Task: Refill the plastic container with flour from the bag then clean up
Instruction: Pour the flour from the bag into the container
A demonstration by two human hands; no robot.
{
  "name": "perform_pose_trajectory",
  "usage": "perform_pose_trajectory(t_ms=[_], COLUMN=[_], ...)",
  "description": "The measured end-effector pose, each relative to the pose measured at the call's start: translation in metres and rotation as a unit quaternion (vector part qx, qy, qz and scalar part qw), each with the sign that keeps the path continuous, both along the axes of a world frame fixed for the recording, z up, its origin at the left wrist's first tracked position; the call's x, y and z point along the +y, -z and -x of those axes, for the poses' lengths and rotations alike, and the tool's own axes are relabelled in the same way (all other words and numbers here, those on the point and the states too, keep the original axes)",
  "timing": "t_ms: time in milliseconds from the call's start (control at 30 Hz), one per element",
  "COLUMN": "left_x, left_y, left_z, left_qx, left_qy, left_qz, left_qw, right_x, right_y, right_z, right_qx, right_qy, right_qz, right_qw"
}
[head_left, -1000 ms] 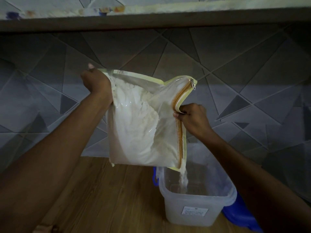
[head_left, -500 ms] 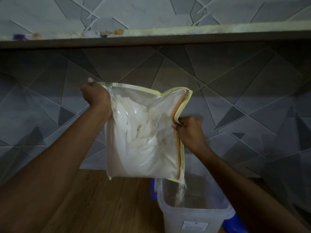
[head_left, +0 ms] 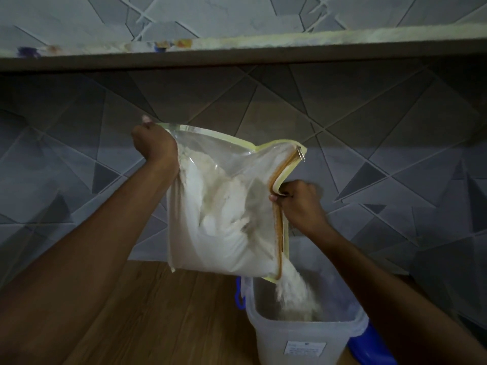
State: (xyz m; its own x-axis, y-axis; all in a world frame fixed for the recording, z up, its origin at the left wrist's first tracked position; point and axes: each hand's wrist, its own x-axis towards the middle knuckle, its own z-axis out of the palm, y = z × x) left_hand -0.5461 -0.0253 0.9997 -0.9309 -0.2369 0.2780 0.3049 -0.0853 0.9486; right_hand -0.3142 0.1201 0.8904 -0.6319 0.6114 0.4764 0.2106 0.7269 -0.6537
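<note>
A clear zip bag (head_left: 226, 212) with yellow edging, part full of white flour, hangs tilted in the air with its zip side facing right. My left hand (head_left: 154, 143) grips its upper left corner. My right hand (head_left: 297, 201) pinches the open zip edge partway down. A thick stream of flour (head_left: 292, 291) falls from the bag's lower right corner into the translucent plastic container (head_left: 297, 341), which stands open on the wooden surface below. The container has a white label on its front.
A blue lid or clip (head_left: 371, 346) shows at the container's right, and a blue handle (head_left: 239, 296) at its left. The wooden surface (head_left: 158, 312) lies under a grey geometric tiled wall (head_left: 369, 154). A shelf edge (head_left: 237, 52) runs overhead.
The thin trickle of flour has grown into a thick stream. The flour inside the bag has slid toward the lower right corner. The view has tilted up slightly.
</note>
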Motion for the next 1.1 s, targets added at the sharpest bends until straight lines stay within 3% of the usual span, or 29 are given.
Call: perform_pose_trajectory(t_ms=[367, 533, 667, 1100], left_x=[0.009, 0.010, 0.010, 0.007], left_y=[-0.012, -0.013, -0.012, -0.022], left_z=[-0.010, -0.013, -0.016, -0.024], left_qx=[0.012, 0.014, 0.016, 0.039], left_qy=[-0.001, 0.016, 0.008, 0.011], left_qz=[0.019, -0.014, -0.011, -0.005], left_qw=[1.000, 1.000, 1.000, 0.999], right_x=[0.003, 0.008, 0.011, -0.001], right_y=[0.001, 0.000, 0.002, 0.005], right_z=[-0.009, -0.012, -0.013, -0.013], right_qx=[0.024, 0.053, 0.013, 0.017], right_qy=[0.026, 0.051, 0.013, 0.021], right_qz=[-0.015, 0.024, 0.036, 0.038], right_qw=[0.999, 0.997, 0.999, 0.999])
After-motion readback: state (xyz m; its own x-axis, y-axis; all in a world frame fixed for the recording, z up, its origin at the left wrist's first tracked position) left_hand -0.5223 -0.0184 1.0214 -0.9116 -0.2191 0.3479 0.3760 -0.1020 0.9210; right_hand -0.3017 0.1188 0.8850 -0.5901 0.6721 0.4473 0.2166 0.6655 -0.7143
